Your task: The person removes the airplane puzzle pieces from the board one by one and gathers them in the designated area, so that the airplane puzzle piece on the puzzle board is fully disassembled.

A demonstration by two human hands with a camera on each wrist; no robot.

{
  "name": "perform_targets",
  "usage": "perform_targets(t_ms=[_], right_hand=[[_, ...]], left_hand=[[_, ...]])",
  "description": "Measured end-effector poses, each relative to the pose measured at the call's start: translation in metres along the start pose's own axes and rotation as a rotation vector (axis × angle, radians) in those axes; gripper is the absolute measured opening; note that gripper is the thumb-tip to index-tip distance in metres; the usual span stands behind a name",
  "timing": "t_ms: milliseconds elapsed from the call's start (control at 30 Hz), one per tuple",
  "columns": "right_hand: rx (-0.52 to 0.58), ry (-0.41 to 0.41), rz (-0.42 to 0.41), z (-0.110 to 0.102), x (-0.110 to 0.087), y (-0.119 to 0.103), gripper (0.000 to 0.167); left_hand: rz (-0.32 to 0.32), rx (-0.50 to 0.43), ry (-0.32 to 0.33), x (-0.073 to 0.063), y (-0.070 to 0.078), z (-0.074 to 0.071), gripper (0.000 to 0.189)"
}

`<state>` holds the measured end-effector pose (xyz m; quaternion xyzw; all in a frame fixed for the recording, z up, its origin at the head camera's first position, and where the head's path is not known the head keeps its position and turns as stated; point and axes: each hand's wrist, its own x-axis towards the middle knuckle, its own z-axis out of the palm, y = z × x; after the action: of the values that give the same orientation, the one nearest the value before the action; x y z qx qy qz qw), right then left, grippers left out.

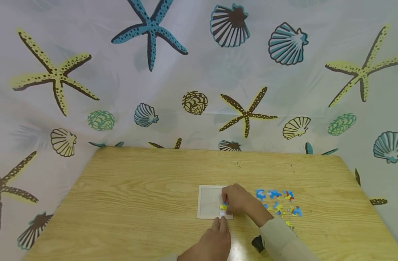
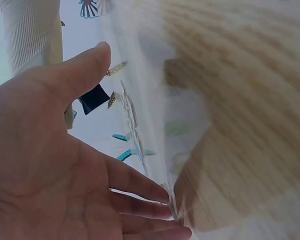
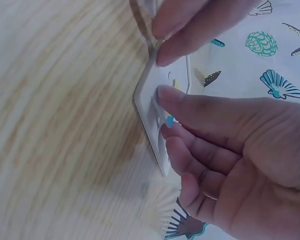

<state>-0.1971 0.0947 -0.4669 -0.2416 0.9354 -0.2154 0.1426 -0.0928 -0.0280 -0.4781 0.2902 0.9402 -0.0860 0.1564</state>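
A small white puzzle tray [image 1: 199,203] lies on the wooden table. In its lower right part sits a yellow and white jigsaw piece [image 1: 222,211]. My right hand [image 1: 239,200] reaches over the tray's right side, and its thumb and fingers pinch a jigsaw piece with blue on it [image 3: 170,120], mostly hidden by the fingers. From the near side, my left hand [image 1: 215,241] touches the tray's near rim with straight fingertips. In the left wrist view, the left hand's thumb [image 2: 92,62] stands away from its extended fingers.
Several loose jigsaw pieces [image 1: 278,207], mostly blue and yellow, lie on the table [image 1: 136,203] to the right of the tray. A black wrist device [image 1: 258,243] shows beside the right sleeve [image 1: 283,237]. Behind the table hangs a shell-patterned cloth [image 1: 172,87].
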Motion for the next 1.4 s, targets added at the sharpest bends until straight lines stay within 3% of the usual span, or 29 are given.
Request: perform_targets(t_ms=[67,167,233,333,433,467,633,900,1100,1200,1400], right_hand=[[-0.002,0.010,0.003,-0.001,0.000,0.000,0.025],[-0.003,0.027,-0.005,-0.002,0.000,0.000,0.024],[0.001,0.035,-0.016,-0.003,-0.001,0.001,0.023],[0.011,0.035,-0.030,-0.004,-0.002,0.004,0.021],[0.048,0.024,-0.049,-0.006,-0.002,0.006,0.018],[0.061,0.020,-0.055,-0.007,-0.002,0.007,0.017],[0.101,0.024,-0.084,-0.013,-0.006,0.013,0.015],[0.160,-0.019,-0.020,-0.026,-0.015,0.026,0.012],[0.181,-0.021,-0.031,-0.037,-0.024,0.038,0.009],[0.194,-0.026,-0.040,-0.042,-0.029,0.045,0.007],[0.222,-0.036,-0.029,-0.052,-0.041,0.055,0.008]], left_hand=[[-0.001,-0.017,-0.008,0.000,0.001,0.001,0.056],[0.011,0.049,0.003,-0.001,0.002,0.002,0.054],[0.017,0.110,0.057,-0.001,0.002,0.002,0.054],[0.031,0.201,0.127,0.000,0.001,0.002,0.071],[0.047,0.193,0.166,0.003,-0.004,0.001,0.092],[0.055,0.183,0.163,0.004,-0.005,0.001,0.097],[0.068,0.111,0.156,0.008,-0.009,0.000,0.091],[0.054,0.035,0.174,0.009,-0.008,-0.001,0.079],[0.032,-0.018,0.098,0.007,-0.010,-0.005,0.090],[0.023,-0.001,0.056,0.007,-0.011,-0.007,0.099],[0.022,0.045,0.062,0.006,-0.010,-0.007,0.100]])
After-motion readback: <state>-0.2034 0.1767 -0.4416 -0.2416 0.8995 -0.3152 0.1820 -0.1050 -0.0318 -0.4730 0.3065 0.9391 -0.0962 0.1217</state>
